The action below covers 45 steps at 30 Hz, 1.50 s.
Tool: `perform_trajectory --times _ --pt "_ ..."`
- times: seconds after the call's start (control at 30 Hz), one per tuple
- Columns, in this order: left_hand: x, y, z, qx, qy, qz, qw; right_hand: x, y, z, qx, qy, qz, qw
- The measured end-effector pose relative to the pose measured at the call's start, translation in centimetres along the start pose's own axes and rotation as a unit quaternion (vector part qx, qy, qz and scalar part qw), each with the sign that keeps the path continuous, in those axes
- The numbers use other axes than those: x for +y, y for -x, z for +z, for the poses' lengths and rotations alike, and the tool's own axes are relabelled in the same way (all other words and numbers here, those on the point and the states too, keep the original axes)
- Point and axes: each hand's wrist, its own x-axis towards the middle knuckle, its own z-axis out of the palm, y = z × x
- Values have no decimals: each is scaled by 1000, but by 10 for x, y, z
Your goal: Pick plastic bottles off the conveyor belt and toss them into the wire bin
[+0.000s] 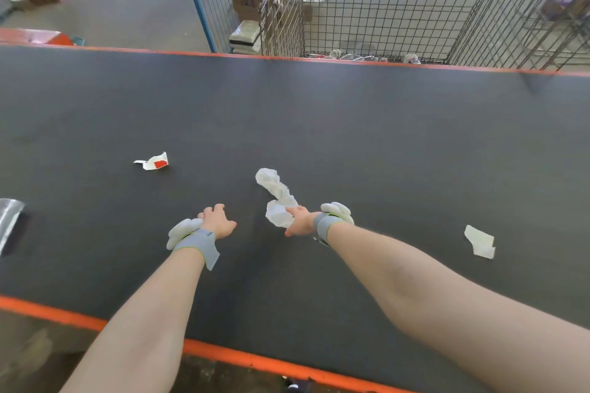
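Head view | left hand (217,222) loosely curled, nothing held | right hand (300,221) laid against crumpled white paper wad (278,217), grip unclear | crushed clear plastic bottles (355,57) seen in grey wire bin (383,9) | clear item (9,217) cut off at left

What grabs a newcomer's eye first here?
Two bare forearms reach over the dark conveyor belt, with the right grip against a crumpled white wad at mid-belt. Beyond the belt's far orange edge, at the upper right, stands the wire bin, with what look like a few bottles low inside it.
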Motion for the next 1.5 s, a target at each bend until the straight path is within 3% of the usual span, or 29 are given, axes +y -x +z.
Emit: perform_trajectory --times 0.1,0.23,0.37,0.47,0.7,0.8,0.9,1.13,1.3,1.4,1.5 --pt "-2 -5 -2 14 22 -11 1000 13 1 -3 14 -26 34 999" --pt "0 -13 -11 35 48 -24 998 34 3 -29 109 -67 100 987" --pt "9 -19 -16 37 44 -22 998 34 0 -49 187 -38 81 978" --pt "11 -18 -9 23 36 -20 999 24 -7 -49 152 52 68 985" --pt "-2 -10 6 -4 20 -38 999 12 -15 -30 28 118 28 992" --pt "-12 -5 11 25 35 -40 998 13 -18 -28 30 128 35 991" --pt "-28 5 15 80 18 -104 991 11 -19 -28 36 124 32 991" --pt "-66 14 34 54 36 -218 974 0 -22 -14 35 125 14 991" --pt "-65 21 55 29 66 -142 987 -2 -25 -6 25 105 -3 994" --pt "-54 21 57 9 85 -137 987 7 -27 -7 33 93 2 995" --pt "-33 10 44 -16 166 -107 980 17 -29 -17 39 85 14 996"
